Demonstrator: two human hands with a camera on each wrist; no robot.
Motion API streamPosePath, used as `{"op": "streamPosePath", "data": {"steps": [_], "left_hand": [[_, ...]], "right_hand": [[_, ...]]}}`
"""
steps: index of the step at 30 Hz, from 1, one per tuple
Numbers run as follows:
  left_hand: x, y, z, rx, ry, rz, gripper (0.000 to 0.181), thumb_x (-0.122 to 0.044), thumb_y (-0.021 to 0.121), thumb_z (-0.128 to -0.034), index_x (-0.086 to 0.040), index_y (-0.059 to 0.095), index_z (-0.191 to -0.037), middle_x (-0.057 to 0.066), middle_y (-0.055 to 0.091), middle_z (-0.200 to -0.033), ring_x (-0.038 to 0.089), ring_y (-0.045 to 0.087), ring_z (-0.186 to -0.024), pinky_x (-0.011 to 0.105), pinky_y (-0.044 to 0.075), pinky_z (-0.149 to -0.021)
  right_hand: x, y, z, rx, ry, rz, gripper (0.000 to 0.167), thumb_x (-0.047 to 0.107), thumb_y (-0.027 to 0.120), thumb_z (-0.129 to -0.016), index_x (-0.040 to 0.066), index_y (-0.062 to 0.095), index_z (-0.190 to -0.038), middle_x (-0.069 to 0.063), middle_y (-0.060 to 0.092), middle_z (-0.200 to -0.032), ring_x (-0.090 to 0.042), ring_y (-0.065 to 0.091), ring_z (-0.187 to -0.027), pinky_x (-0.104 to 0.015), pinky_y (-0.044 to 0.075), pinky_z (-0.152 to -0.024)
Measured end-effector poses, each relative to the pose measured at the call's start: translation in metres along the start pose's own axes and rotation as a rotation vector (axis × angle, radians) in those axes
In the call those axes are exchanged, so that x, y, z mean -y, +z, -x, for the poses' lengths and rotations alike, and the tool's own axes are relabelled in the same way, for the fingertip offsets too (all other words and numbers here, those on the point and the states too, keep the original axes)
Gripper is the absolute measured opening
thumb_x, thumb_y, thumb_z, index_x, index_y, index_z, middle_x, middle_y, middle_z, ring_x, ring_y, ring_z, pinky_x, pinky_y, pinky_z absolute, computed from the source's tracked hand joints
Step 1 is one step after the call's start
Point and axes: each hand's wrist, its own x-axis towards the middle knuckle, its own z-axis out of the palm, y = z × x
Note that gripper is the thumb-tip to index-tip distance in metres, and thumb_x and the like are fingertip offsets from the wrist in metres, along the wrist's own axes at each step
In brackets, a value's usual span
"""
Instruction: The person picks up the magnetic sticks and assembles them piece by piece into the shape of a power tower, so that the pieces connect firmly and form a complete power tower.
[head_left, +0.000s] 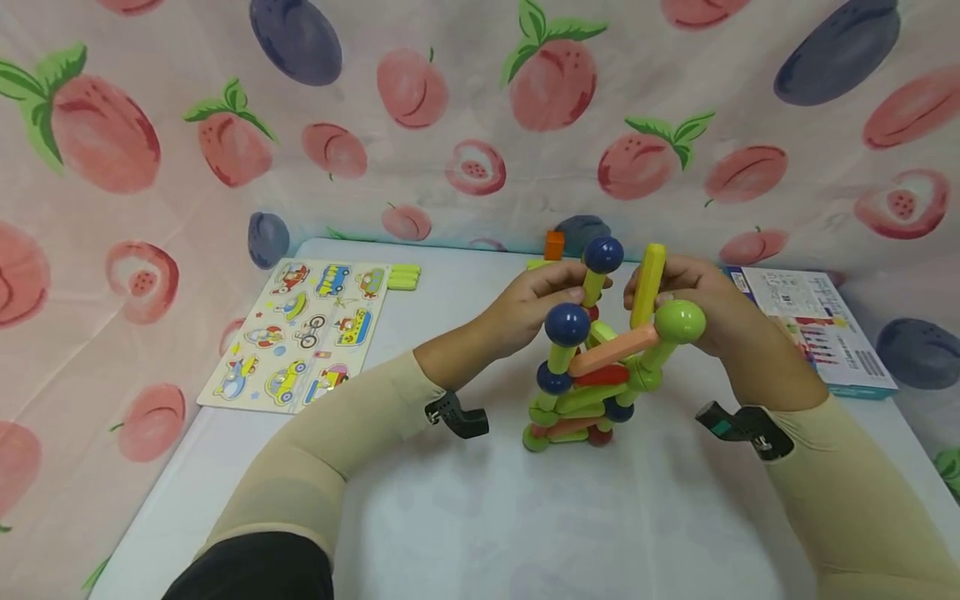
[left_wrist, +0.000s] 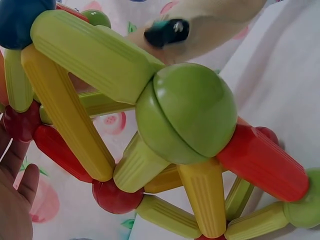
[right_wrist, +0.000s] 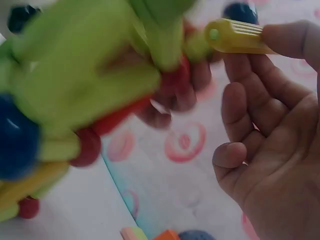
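A tower of chunky rods and balls (head_left: pixel 592 392), like magnetic building sticks, stands on the table between both hands. My left hand (head_left: pixel 536 304) holds its far upper part, near a rod under a blue ball (head_left: pixel 603 254). In the right wrist view, the left fingers (right_wrist: pixel 185 95) curl by a red ball (right_wrist: pixel 175 75). My right hand (head_left: pixel 701 292) pinches a loose yellow rod (head_left: pixel 648 283) between thumb and finger, above the tower's right side. A green ball (head_left: pixel 680 322) sits just below that hand. The left wrist view shows the tower's green ball (left_wrist: pixel 187 112) close up.
A board of vehicle pictures (head_left: pixel 300 333) lies at the left, with several light green rods (head_left: pixel 403 277) beside its far corner. A printed box (head_left: pixel 825 329) lies at the right. An orange block (head_left: pixel 553 245) is at the back edge, before the fruit-patterned cloth (head_left: pixel 465 92).
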Motion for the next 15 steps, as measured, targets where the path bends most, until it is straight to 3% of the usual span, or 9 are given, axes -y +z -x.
{"op": "streamPosePath", "data": {"steps": [4, 12, 15], "left_hand": [[0.000, 0.000, 0.000, -0.002, 0.003, -0.030, 0.036, -0.002, 0.045, -0.1091, 0.014, 0.054, -0.140, 0.029, 0.060, -0.138, 0.023, 0.063, -0.114, 0.041, 0.054, -0.106], [0.000, -0.001, 0.001, 0.010, -0.003, -0.015, 0.036, -0.001, 0.044, -0.1090, 0.015, 0.052, -0.140, 0.028, 0.061, -0.127, 0.022, 0.065, -0.108, 0.043, 0.056, -0.101], [0.000, -0.002, 0.001, 0.019, -0.001, -0.013, 0.036, -0.002, 0.043, -0.1090, 0.015, 0.052, -0.140, 0.028, 0.061, -0.124, 0.025, 0.067, -0.108, 0.044, 0.057, -0.102]], "right_hand": [[0.005, 0.009, 0.010, 0.163, -0.048, -0.032, 0.021, -0.002, 0.060, -0.107, 0.005, 0.074, -0.121, -0.005, 0.072, -0.106, -0.018, 0.069, -0.097, -0.032, 0.062, -0.084], [0.007, 0.013, 0.010, 0.191, -0.036, 0.056, 0.029, -0.006, 0.059, -0.105, -0.003, 0.070, -0.131, -0.011, 0.077, -0.115, -0.026, 0.073, -0.107, -0.041, 0.061, -0.092], [0.004, 0.018, 0.008, 0.174, -0.094, 0.048, 0.030, -0.002, 0.055, -0.108, 0.000, 0.071, -0.133, -0.008, 0.075, -0.119, -0.023, 0.070, -0.108, -0.036, 0.060, -0.092]]}}
